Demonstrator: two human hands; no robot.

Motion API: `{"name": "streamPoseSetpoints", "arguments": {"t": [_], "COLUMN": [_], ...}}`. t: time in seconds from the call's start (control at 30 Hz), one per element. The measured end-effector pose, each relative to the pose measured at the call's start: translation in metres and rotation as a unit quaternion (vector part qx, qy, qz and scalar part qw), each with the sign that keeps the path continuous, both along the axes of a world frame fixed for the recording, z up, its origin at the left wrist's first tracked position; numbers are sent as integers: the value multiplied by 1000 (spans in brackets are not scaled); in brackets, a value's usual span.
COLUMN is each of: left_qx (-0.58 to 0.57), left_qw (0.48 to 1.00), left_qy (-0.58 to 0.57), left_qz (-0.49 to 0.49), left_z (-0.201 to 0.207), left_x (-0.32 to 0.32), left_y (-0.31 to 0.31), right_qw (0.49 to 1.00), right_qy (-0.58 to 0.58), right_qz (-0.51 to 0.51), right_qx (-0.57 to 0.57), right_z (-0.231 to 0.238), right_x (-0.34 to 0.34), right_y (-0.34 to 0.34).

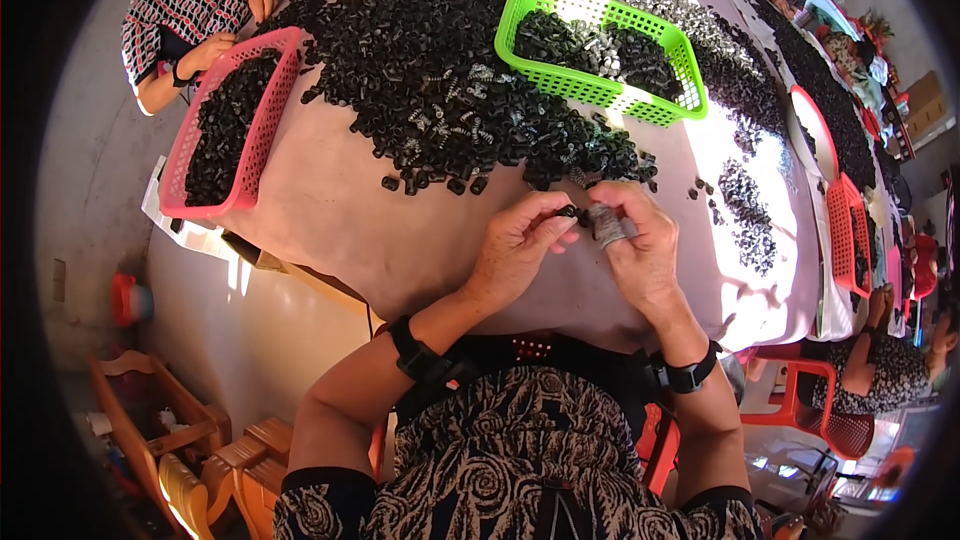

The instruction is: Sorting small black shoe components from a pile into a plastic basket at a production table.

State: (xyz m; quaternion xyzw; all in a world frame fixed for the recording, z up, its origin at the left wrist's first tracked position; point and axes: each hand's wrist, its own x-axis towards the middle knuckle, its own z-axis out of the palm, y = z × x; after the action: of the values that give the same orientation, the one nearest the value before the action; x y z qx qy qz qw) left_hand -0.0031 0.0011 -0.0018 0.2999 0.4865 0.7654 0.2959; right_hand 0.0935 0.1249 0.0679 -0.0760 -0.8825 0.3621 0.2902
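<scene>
Over the near part of the table, my left hand (522, 248) pinches a small black plastic part (569, 212) between thumb and fingertips. My right hand (645, 248) meets it from the other side, its fingers closed at the same part. A grey cloth cover (606, 224) wraps a digit of the right hand. Exactly how the right fingertips grip is partly hidden. Just beyond both hands spreads a big heap of similar black parts (430, 70), with some shiny metal springs (458, 130) among them.
A green basket (640, 110) of black parts stands beyond my hands on the cloth-covered table (330, 190). To the left is a pink basket (268, 130), beside a seated person (195, 0). Farther right are a red basket (845, 240), more heaps and other people. Wooden furniture (180, 430) stands lower left.
</scene>
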Motion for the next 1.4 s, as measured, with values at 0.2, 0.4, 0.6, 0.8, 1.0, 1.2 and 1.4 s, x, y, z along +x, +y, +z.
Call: {"name": "streamPoseSetpoints", "arguments": {"t": [0.2,0.4,0.6,0.8,1.0,1.2,1.4], "left_qx": [8,-17,-35,-29,-28,-38,-41], "left_qw": [1000,1000,999,999,999,999,999], "left_qy": [-19,-23,-31,-21,-20,-14,-4], "left_qz": [4,8,6,7,5,9,12], "left_z": [1,5,3,3,4,4,6], "left_x": [-3,-1,0,0,1,1,2], "left_y": [-1,-3,-2,-3,-2,-3,-2], "right_qw": [977,979,990,989,991,990,989], "right_qy": [31,-101,-98,-128,-128,-51,-63], "right_qz": [-93,-121,-72,-71,-22,-81,-96], "right_qx": [-188,-131,-70,3,26,-105,-89], "right_z": [-2,-15,-25,-9,-22,-21,-24], "right_x": [18,39,39,32,28,40,53], "right_y": [43,88,83,65,62,82,98]}}
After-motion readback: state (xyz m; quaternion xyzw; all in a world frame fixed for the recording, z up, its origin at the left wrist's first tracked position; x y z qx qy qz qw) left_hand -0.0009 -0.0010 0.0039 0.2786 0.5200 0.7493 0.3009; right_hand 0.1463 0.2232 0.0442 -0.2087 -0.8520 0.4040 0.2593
